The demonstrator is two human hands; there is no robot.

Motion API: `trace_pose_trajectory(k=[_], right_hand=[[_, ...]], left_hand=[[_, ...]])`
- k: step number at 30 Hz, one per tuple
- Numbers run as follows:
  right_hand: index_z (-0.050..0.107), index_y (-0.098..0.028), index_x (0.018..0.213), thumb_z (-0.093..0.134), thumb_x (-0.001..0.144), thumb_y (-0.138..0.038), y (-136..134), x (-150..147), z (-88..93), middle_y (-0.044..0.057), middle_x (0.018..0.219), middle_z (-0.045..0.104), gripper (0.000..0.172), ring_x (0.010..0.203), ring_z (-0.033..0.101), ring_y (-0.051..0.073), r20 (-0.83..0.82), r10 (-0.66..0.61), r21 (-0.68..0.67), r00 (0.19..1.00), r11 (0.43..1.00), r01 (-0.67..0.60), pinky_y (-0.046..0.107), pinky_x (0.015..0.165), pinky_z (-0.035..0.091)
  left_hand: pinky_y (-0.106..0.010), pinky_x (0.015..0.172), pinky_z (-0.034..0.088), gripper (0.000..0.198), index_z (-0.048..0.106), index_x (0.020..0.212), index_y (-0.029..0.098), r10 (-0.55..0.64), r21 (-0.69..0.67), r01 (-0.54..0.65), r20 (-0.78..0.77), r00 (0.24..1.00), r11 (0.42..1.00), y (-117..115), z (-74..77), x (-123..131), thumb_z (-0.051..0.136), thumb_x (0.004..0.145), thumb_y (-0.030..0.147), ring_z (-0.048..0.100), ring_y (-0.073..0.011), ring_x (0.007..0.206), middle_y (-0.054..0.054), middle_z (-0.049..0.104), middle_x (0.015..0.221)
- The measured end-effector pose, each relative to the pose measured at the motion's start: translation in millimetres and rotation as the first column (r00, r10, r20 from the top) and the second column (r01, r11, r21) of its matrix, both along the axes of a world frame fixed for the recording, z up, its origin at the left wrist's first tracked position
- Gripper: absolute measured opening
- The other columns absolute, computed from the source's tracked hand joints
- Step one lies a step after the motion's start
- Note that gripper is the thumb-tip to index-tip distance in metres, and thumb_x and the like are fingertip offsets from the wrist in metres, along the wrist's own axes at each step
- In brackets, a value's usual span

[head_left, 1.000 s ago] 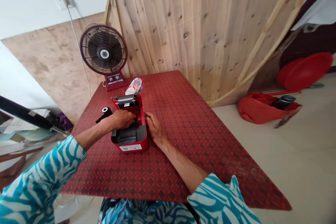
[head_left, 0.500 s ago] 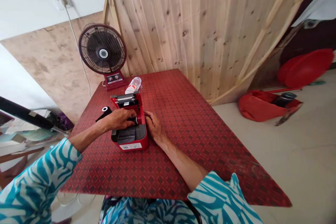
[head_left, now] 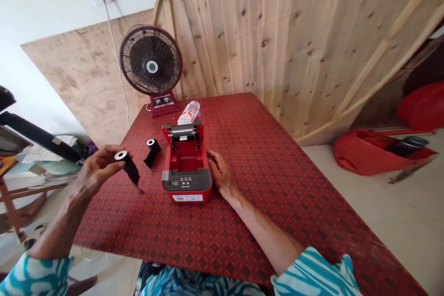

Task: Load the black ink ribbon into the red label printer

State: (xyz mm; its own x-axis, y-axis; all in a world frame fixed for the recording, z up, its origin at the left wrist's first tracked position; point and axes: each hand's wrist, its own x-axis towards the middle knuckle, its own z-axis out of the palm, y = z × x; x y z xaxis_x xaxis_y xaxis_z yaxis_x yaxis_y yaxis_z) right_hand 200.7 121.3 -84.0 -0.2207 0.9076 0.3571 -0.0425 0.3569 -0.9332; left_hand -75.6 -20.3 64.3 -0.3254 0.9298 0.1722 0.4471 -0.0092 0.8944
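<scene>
A small red printer (head_left: 187, 185) stands on the table with its lid (head_left: 183, 135) raised and the roll bay (head_left: 187, 159) exposed and bare. My right hand (head_left: 221, 173) lies along the printer's right side, its fingers curled against the wall. To the printer's left, my left hand (head_left: 99, 166) pinches a black paper roll (head_left: 131, 170) above the table. This roll has a white core, and its loose end hangs down. Between that hand and the printer, a second black paper roll (head_left: 153, 151) rests on the table with its tail partly unwound.
Behind the printer lies a clear plastic bottle (head_left: 189, 112), close to the lid. A dark red fan (head_left: 151, 62) stands at the table's back left corner, near a wooden panel (head_left: 243, 27). On the floor at right sits a red bag (head_left: 357, 152).
My left hand has come out of the printer's bay and moved left, now carrying a black roll with its tail hanging. My right hand stays at the printer's side. The view has shifted left.
</scene>
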Motion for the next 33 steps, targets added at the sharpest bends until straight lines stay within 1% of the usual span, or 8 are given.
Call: trace_pose_trajectory(k=[6, 11, 16, 20, 23, 25, 29, 33], right_hand=[[0.060, -0.023, 0.112, 0.046, 0.086, -0.037, 1.4, 2.1, -3.0, 0.008, 0.114, 0.066, 0.032, 0.105, 0.061, 0.022, 0.029, -0.011, -0.061, 1.000, 0.998, 0.013, 0.044, 0.096, 0.045], [0.061, -0.023, 0.110, 0.046, 0.085, -0.038, 3.2, 2.7, -6.1, 0.008, 0.110, 0.067, 0.033, 0.103, 0.062, 0.022, 0.043, -0.023, -0.059, 0.999, 0.998, 0.025, 0.043, 0.093, 0.047], [0.062, -0.023, 0.108, 0.047, 0.085, -0.039, 4.6, 4.4, -6.9, 0.008, 0.108, 0.067, 0.032, 0.102, 0.062, 0.022, 0.055, -0.028, -0.054, 0.998, 0.998, 0.031, 0.042, 0.091, 0.048], [0.061, -0.023, 0.110, 0.047, 0.085, -0.038, 4.8, 4.6, -7.4, 0.008, 0.109, 0.067, 0.032, 0.101, 0.063, 0.022, 0.041, -0.023, -0.057, 0.999, 0.998, 0.025, 0.042, 0.091, 0.049], [0.061, -0.024, 0.110, 0.047, 0.086, -0.036, 4.4, 4.2, -7.6, 0.007, 0.111, 0.067, 0.031, 0.102, 0.062, 0.022, 0.037, -0.015, -0.053, 0.999, 0.998, 0.017, 0.041, 0.091, 0.048], [0.061, -0.024, 0.110, 0.047, 0.085, -0.036, 4.3, 3.9, -7.7, 0.007, 0.111, 0.067, 0.031, 0.101, 0.062, 0.022, 0.029, -0.010, -0.057, 1.000, 0.998, 0.012, 0.041, 0.091, 0.049], [0.062, -0.024, 0.108, 0.047, 0.084, -0.036, 4.7, 3.3, -7.1, 0.007, 0.109, 0.068, 0.030, 0.100, 0.063, 0.022, 0.021, -0.014, -0.051, 1.000, 0.999, 0.015, 0.042, 0.091, 0.049], [0.062, -0.024, 0.108, 0.047, 0.085, -0.034, 4.1, 2.9, -5.0, 0.007, 0.108, 0.068, 0.029, 0.100, 0.063, 0.021, 0.031, -0.025, -0.026, 0.999, 0.999, 0.026, 0.041, 0.090, 0.049]], left_hand=[[-0.039, 0.077, 0.055, 0.063, 0.061, 0.104, 0.018, 0.058, -0.139, -0.047, 0.077, 0.995, 0.989, 16.3, -69.3, -30.9, 0.077, 0.057, 0.057, 0.067, -0.0251, 0.084, -0.007, 0.071, 0.092], [-0.039, 0.082, 0.052, 0.058, 0.059, 0.098, 0.016, 0.035, -0.103, -0.034, 0.009, 0.999, 0.994, 42.5, -92.0, -41.5, 0.074, 0.058, 0.056, 0.067, -0.0239, 0.085, -0.007, 0.069, 0.091], [-0.041, 0.086, 0.051, 0.052, 0.059, 0.094, 0.016, 0.000, -0.119, -0.004, -0.032, 1.000, 0.993, 50.6, -90.4, -44.3, 0.072, 0.061, 0.055, 0.065, -0.0247, 0.091, -0.007, 0.069, 0.095], [-0.040, 0.093, 0.049, 0.064, 0.056, 0.113, 0.017, -0.061, -0.145, 0.059, -0.003, 0.998, 0.988, 40.7, -80.9, -47.6, 0.072, 0.065, 0.054, 0.062, -0.0264, 0.107, -0.012, 0.066, 0.114], [-0.039, 0.094, 0.048, 0.066, 0.053, 0.122, 0.016, 0.020, -0.067, -0.017, 0.053, 0.998, 0.998, 43.2, -73.1, -48.4, 0.065, 0.072, 0.058, 0.060, -0.0276, 0.112, -0.015, 0.062, 0.124], [-0.039, 0.095, 0.047, 0.064, 0.056, 0.118, 0.015, 0.050, -0.042, -0.050, -0.001, 0.999, 0.998, 55.2, -69.4, -48.0, 0.058, 0.075, 0.063, 0.060, -0.0281, 0.112, -0.015, 0.063, 0.122], [-0.038, 0.087, 0.050, 0.056, 0.066, 0.102, 0.015, -0.089, -0.176, 0.066, -0.128, 0.988, 0.982, 93.9, -65.8, -46.3, 0.066, 0.065, 0.057, 0.065, -0.0281, 0.101, -0.012, 0.071, 0.105], [-0.033, 0.073, 0.054, 0.056, 0.065, 0.104, 0.017, -0.138, -0.216, 0.106, -0.142, 0.980, 0.971, 120.8, -64.4, -43.9, 0.071, 0.058, 0.047, 0.068, -0.0250, 0.087, -0.010, 0.073, 0.097]])
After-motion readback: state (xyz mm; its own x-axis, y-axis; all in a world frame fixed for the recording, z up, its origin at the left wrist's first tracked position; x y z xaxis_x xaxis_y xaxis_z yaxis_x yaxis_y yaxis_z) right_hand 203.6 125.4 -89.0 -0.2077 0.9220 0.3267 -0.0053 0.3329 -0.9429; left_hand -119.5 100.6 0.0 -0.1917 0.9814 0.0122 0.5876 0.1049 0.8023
